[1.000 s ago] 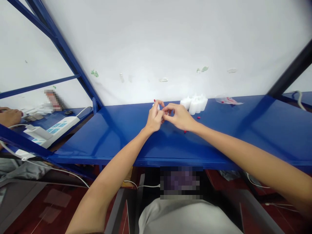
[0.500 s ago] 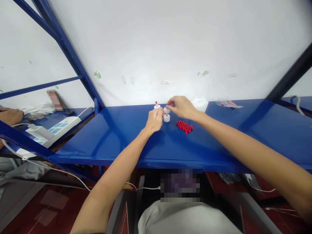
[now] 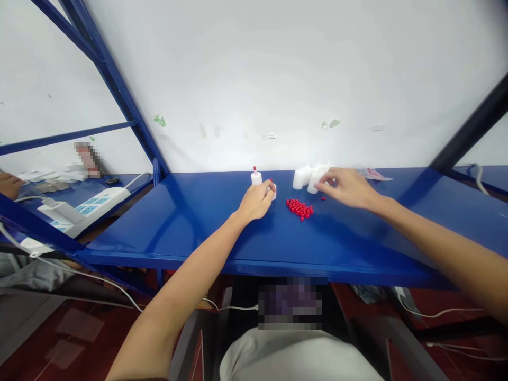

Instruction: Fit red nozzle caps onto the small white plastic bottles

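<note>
My left hand (image 3: pixel 257 202) is closed around a small white bottle (image 3: pixel 274 192), whose red tip shows above the fingers. Just behind that hand stands another white bottle (image 3: pixel 256 178) with a narrow neck and a red cap on top. At the right, my right hand (image 3: pixel 346 187) has its thumb and forefinger pinched at the edge of a white bottle (image 3: pixel 313 184) in the front of a cluster. A pile of small red caps (image 3: pixel 300 209) lies between the two hands. One loose red cap (image 3: pixel 323 198) rests below the right fingertips.
A clear plastic bag (image 3: pixel 375 174) with red pieces lies at the back right of the blue table (image 3: pixel 190 222). On the neighbouring surface to the left are a white power strip (image 3: pixel 93 209) and another person's hand (image 3: pixel 10 185). Blue frame posts flank the table.
My right hand has moved right, away from my left hand to the bottle cluster. My left hand has shifted slightly right and now covers much of the small bottle.
</note>
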Action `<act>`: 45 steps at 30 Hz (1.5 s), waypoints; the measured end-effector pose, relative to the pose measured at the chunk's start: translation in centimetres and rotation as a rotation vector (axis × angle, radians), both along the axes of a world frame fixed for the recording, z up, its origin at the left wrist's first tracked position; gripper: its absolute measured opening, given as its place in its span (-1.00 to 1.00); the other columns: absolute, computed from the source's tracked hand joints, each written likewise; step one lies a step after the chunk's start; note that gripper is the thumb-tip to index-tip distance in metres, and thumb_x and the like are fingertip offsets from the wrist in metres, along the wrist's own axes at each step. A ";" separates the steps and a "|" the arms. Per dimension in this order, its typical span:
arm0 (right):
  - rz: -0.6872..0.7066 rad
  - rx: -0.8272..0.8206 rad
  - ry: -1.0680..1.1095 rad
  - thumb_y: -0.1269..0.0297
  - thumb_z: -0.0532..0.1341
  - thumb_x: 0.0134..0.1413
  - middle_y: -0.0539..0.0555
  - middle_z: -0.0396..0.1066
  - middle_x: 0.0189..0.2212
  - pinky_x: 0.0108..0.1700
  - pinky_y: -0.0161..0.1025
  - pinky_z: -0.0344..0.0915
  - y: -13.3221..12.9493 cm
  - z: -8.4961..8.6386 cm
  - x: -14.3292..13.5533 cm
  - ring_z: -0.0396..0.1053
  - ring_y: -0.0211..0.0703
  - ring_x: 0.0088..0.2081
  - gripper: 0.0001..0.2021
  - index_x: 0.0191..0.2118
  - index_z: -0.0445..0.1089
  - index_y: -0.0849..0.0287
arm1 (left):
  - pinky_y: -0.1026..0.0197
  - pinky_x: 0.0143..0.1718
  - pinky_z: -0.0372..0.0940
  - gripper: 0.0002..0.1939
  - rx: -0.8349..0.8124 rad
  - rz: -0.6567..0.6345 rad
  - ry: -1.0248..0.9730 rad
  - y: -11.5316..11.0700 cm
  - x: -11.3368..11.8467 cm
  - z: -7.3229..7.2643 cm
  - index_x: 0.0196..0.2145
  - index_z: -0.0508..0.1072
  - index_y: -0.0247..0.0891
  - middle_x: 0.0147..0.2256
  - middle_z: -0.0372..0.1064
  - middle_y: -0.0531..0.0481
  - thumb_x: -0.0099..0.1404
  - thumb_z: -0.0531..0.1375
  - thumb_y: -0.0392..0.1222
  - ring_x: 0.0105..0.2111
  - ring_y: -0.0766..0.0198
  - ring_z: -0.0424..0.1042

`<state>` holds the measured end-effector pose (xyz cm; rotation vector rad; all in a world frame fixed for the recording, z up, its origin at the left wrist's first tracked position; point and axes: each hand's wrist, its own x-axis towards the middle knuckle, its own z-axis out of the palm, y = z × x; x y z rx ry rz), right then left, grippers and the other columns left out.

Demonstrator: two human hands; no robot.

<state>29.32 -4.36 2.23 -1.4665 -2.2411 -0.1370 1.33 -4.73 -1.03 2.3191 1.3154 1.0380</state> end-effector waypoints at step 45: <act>0.565 -0.260 0.923 0.17 0.31 0.02 0.09 0.56 -0.33 -0.10 -0.04 0.46 -1.4 -0.9 -11.1 0.53 -0.09 -0.30 -0.80 -0.28 0.45 0.17 | 0.39 -0.67 0.08 -0.77 -0.233 -0.264 -0.632 -0.2 1.8 0.2 -0.26 0.19 -0.20 -0.69 0.15 0.21 0.38 -0.09 -0.01 -0.72 0.42 0.14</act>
